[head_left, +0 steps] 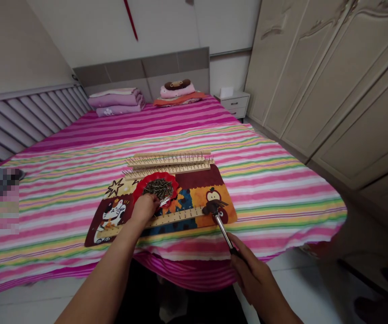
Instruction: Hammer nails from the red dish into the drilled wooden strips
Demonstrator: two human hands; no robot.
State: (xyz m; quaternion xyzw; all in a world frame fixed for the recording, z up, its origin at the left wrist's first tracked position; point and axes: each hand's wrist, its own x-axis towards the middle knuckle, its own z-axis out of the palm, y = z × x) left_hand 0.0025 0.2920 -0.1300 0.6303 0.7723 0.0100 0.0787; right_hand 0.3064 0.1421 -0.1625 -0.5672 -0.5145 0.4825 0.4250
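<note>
My right hand (pixel 253 270) is wrapped around the dark grip of a claw hammer (pixel 223 230). The hammer's head rests low over the right end of a wooden strip (pixel 170 218), which has nails standing upright along it. My left hand (pixel 148 206) reaches to the near side of a red scalloped dish (pixel 140 185) full of loose nails (pixel 160 188). Its fingers are curled together at the nails, and whatever they pinch is hidden. Strip and dish both lie on a colourful cartoon mat (pixel 197 180).
Behind the dish, more wooden strips (pixel 170 162) bristle with upright nails. A striped bedspread (pixel 275 180) covers the bed beneath the mat. Folded bedding (pixel 118 102) sits by the headboard (pixel 177 67). To the right are a nightstand (pixel 236 105) and wardrobe doors (pixel 332 67).
</note>
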